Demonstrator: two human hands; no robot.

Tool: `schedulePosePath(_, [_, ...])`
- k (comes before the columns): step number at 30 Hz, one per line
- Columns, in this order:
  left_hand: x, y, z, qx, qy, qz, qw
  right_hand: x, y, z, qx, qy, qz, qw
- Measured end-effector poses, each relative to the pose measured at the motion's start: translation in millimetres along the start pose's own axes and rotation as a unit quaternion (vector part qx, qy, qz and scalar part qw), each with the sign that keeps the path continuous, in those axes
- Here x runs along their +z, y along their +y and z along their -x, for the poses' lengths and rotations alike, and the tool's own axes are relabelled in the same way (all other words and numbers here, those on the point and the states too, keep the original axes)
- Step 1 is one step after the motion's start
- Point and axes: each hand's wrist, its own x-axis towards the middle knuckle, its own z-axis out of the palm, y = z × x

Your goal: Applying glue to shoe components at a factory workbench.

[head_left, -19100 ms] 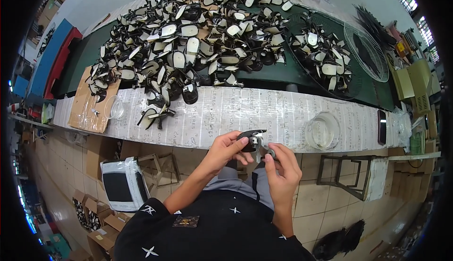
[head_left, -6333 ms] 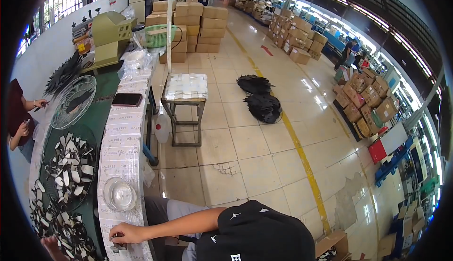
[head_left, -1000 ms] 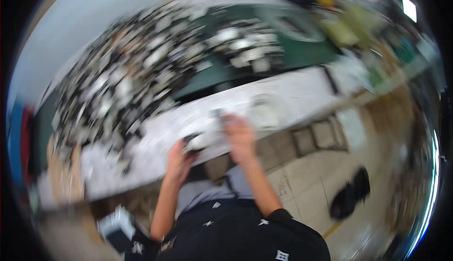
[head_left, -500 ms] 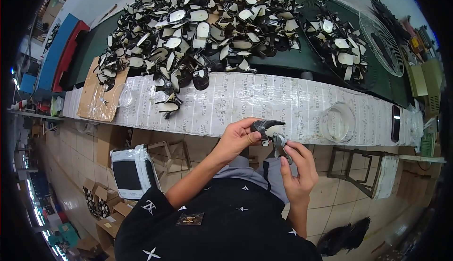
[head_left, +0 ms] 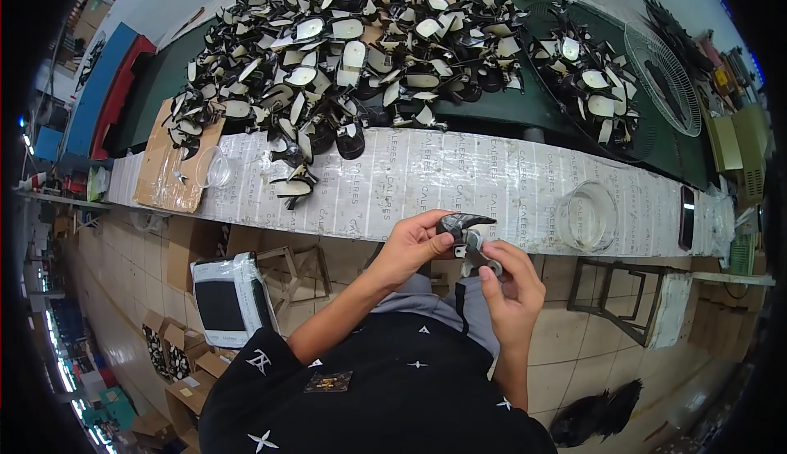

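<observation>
My left hand (head_left: 411,250) pinches a black, curved shoe heel part (head_left: 456,223) with a pale inner face, in front of the table's near edge. Against its lower side is a grey metal hand tool (head_left: 474,262), small and nipper-like. My right hand (head_left: 515,290) is closed round the tool, thumb on the near side and fingers on the far side. The tool's tip meets the heel part beside a small white bit (head_left: 460,250); the exact contact is too small to make out.
A big heap of black-and-white heel parts (head_left: 352,52) covers the green belt (head_left: 492,109). On the wrapped table edge (head_left: 443,167) stand two clear plastic tubs (head_left: 589,218), a cardboard sheet (head_left: 160,167) and a phone (head_left: 686,218). A wire fan guard (head_left: 664,77) is at right; a padded stool (head_left: 234,298) at left.
The tool in my right hand has turned and moved slightly left, closer under the heel part. My left hand holds almost the same place.
</observation>
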Motion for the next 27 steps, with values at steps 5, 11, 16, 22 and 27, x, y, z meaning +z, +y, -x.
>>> schedulePosePath(5, [1, -3, -1, 0.007, -0.004, 0.022, 1.000, -10, 8, -2, 0.046, -0.010, -0.165, 0.985])
schedulePosePath(11, [7, -6, -4, -0.005, 0.005, 0.020, 1.000, -19, 22, 4, 0.036, 0.004, -0.255, 0.966])
schedulePosePath(16, [9, -5, -5, -0.012, 0.001, 0.012, 1.000, -23, 4, -5, 0.004, 0.060, -0.075, 0.995])
schedulePosePath(22, [14, 0, -6, -0.006, 0.014, -0.017, 1.000, -23, -5, -10, -0.096, 0.003, 0.143, 0.985])
schedulePosePath(27, [18, 6, -6, 0.000, 0.017, -0.022, 1.000, -17, -8, -14, -0.118, -0.021, 0.172, 0.978])
